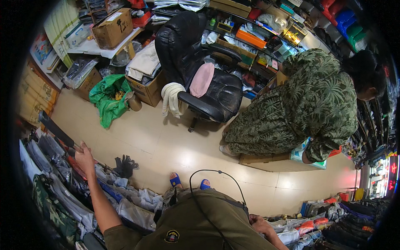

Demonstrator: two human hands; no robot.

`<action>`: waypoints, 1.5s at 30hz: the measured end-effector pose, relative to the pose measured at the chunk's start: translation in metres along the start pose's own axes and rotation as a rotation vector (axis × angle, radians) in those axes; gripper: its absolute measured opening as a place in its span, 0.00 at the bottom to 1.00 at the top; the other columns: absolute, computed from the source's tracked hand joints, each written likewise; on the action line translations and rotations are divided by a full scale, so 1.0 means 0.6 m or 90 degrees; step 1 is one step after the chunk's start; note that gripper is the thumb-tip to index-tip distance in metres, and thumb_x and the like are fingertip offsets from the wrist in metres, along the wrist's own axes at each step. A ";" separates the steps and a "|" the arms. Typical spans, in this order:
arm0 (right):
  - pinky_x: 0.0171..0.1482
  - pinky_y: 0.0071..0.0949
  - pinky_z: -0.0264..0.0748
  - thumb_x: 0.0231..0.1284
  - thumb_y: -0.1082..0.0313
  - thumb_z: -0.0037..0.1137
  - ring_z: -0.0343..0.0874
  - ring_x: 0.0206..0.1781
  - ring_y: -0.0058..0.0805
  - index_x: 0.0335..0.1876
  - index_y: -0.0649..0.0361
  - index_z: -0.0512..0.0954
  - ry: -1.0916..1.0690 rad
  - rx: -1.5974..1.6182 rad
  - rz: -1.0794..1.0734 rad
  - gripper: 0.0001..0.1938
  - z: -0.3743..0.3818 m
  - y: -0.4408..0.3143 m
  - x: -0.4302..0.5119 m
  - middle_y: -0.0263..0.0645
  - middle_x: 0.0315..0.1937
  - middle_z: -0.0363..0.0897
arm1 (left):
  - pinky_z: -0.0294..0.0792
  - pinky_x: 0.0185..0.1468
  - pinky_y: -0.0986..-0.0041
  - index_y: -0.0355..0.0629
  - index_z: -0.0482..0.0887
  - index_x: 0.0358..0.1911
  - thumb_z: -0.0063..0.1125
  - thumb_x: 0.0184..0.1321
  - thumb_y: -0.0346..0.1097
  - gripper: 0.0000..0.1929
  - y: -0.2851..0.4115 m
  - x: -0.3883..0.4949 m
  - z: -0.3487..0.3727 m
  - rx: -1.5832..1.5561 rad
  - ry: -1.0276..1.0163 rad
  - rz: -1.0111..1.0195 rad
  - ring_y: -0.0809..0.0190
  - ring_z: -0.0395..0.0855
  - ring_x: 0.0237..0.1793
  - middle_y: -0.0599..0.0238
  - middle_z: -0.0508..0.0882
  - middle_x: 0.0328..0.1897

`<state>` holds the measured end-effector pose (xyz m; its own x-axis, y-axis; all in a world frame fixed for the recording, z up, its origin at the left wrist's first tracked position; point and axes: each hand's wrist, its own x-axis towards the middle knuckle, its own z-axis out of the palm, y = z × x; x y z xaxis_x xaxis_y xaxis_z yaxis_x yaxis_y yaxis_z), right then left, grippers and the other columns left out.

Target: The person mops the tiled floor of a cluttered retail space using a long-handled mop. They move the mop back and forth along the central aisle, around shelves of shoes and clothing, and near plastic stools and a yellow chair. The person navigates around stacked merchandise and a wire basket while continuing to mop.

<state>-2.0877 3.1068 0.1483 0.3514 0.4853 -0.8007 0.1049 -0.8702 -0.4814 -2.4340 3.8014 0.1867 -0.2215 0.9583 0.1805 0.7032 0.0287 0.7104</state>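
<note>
My left hand [85, 158] is closed around the shaft of a mop, just below its black handle grip [57, 129]. Dark strands of the mop head [125, 166] lie on the tiled floor, left of my feet in blue sandals. Part of the shaft passes behind packed garments. My right hand [262, 224] is low at my right side, close to my waist, with its fingers curled. Whether it holds anything is hidden. A black cable [215, 200] loops in front of my olive shirt.
A black office chair [223, 90] bears a pink cushion and a towel. At right, a person in leaf-patterned clothes [300, 103] bends over a cardboard box [265, 162]. A green sack [107, 97] and cartons stand at left. Bagged garments [131, 212] line my side; shelves rise opposite.
</note>
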 end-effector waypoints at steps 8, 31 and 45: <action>0.37 0.25 0.77 0.67 0.72 0.52 0.79 0.33 0.18 0.55 0.59 0.82 -0.073 0.239 0.008 0.14 0.008 0.043 0.006 0.29 0.34 0.84 | 0.73 0.16 0.66 0.28 0.83 0.43 0.50 0.73 0.54 0.27 -0.007 0.014 0.029 0.007 0.003 0.037 0.55 0.83 0.18 0.50 0.87 0.28; 0.43 0.48 0.76 0.57 0.70 0.58 0.79 0.42 0.63 0.41 0.66 0.78 0.127 -0.117 -0.186 0.10 -0.032 -0.123 0.004 0.61 0.35 0.79 | 0.74 0.13 0.69 0.31 0.82 0.50 0.51 0.73 0.54 0.26 0.005 0.017 0.051 -0.005 -0.017 -0.026 0.56 0.85 0.21 0.52 0.88 0.33; 0.44 0.33 0.80 0.61 0.79 0.57 0.85 0.39 0.40 0.49 0.66 0.80 0.255 0.178 -0.231 0.11 0.031 -0.062 0.017 0.48 0.38 0.86 | 0.73 0.18 0.67 0.30 0.84 0.44 0.48 0.72 0.63 0.33 -0.026 0.037 0.051 0.026 -0.058 0.003 0.59 0.79 0.13 0.54 0.89 0.33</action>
<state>-2.1054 3.1455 0.1514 0.6676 0.6300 -0.3968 0.0551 -0.5732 -0.8175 -2.4290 3.8309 0.1589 -0.1576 0.9803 0.1194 0.7314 0.0346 0.6811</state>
